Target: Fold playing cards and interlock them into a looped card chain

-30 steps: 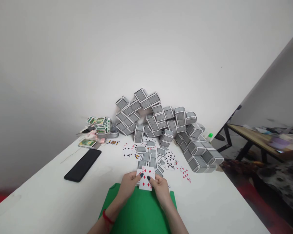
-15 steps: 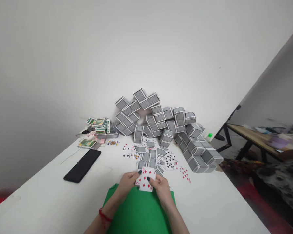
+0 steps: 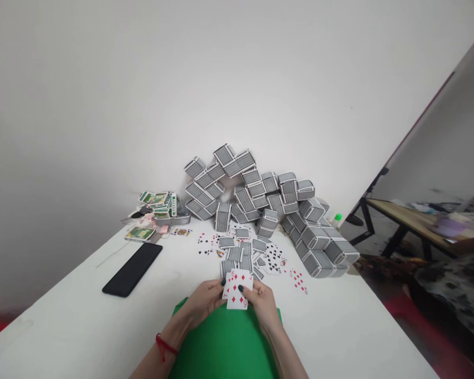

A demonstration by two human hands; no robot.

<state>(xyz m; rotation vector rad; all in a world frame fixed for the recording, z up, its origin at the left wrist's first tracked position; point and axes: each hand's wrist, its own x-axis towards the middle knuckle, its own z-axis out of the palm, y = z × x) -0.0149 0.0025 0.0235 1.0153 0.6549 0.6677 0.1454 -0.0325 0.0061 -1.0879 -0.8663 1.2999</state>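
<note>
Between both hands, face-up playing cards are held close to my body, a six of diamonds in front and a seven partly showing behind it. My left hand pinches the left edge of the cards, its thumb on the face. My right hand is closed on the right side, thumb pressed on the six. Just beyond my fingers, loose face-down cards lie on the white table, with face-up spade cards and a ten of diamonds to their right.
Folded-card block structures stand along the wall, with a stepped stack on the right. A black phone lies left, near green card boxes. A green-capped item stands behind the stepped stack. Another wooden table is farther right.
The cards stay in both hands, the six still in front. My left hand has shifted slightly, and the seven behind is a little more tucked in. The view has moved slightly.
</note>
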